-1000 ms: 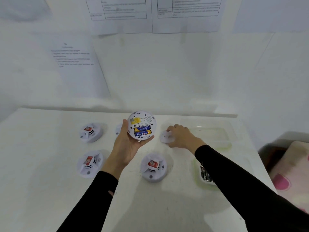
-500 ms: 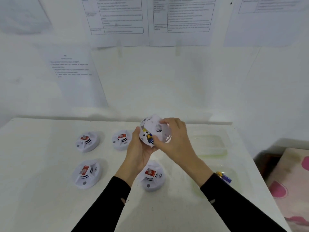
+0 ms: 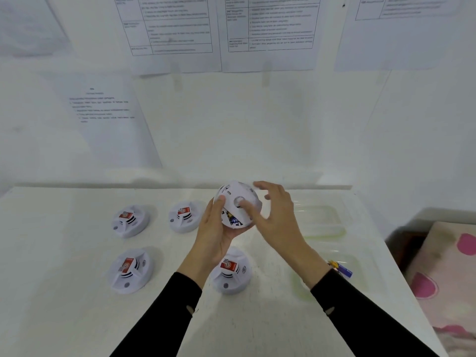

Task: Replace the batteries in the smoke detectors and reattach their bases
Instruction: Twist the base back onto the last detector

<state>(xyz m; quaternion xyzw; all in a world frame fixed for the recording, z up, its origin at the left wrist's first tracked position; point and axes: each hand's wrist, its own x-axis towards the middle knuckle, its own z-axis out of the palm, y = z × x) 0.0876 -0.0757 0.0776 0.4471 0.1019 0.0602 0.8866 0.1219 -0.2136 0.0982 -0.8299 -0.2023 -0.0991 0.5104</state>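
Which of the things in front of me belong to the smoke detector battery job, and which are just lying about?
Job: held detector, its base, left hand, right hand, four detectors on the table, batteries in the clear tray.
Lying about: wall papers, pink-spotted cloth.

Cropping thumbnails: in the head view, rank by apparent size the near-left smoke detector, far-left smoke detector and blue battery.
1. Near-left smoke detector
2. Far-left smoke detector, smaller perhaps only through distance
3. Blue battery, clearly smallest
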